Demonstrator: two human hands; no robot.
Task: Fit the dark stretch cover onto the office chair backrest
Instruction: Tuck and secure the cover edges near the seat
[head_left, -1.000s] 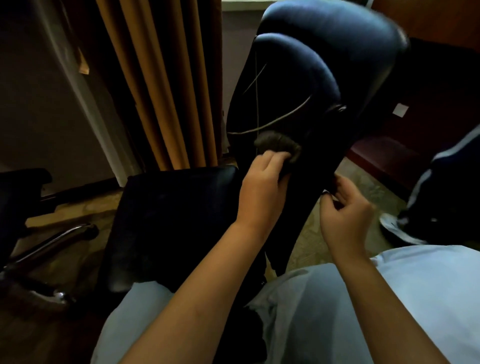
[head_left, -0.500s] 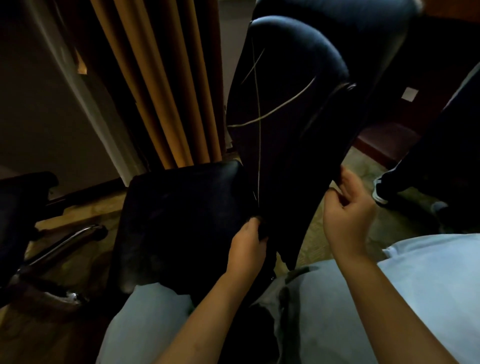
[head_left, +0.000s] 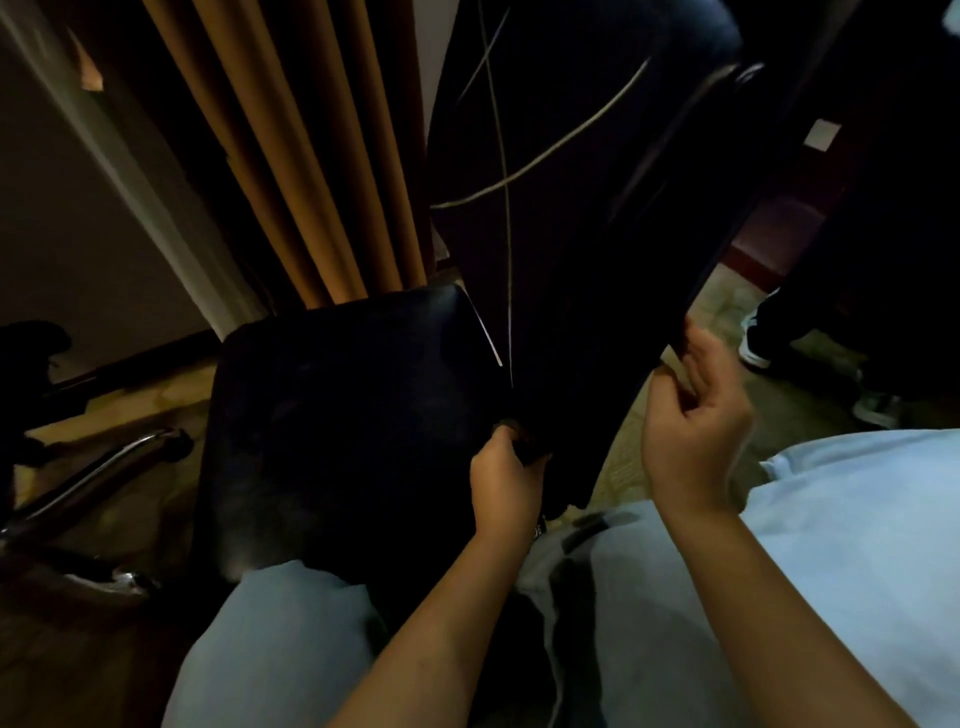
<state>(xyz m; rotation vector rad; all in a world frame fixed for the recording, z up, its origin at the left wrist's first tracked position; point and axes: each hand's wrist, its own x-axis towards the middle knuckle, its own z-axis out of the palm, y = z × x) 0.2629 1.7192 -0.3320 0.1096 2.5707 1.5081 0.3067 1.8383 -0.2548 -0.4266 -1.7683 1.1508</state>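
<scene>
The office chair backrest (head_left: 582, 171) rises in front of me, wrapped in the dark stretch cover (head_left: 561, 312) with pale seams crossing it. Its black seat (head_left: 343, 415) lies to the left, near my knees. My left hand (head_left: 506, 483) is shut on the cover's lower hem where backrest meets seat. My right hand (head_left: 696, 421) pinches the cover's right edge a little higher up, thumb and fingers closed on the fabric. The bottom of the cover is dark and hard to make out.
Orange curtains (head_left: 311, 171) hang behind the seat. A chrome chair base (head_left: 88, 483) and a black armrest (head_left: 31, 338) lie at the left. Another person's shoes (head_left: 758, 343) stand on the patterned floor at the right. My pale trousers (head_left: 675, 597) fill the foreground.
My left hand slid from mid-backrest down to the cover's lower hem, pulling the fabric down. My right hand stayed on the right edge. The backrest now sits closer and higher in view.
</scene>
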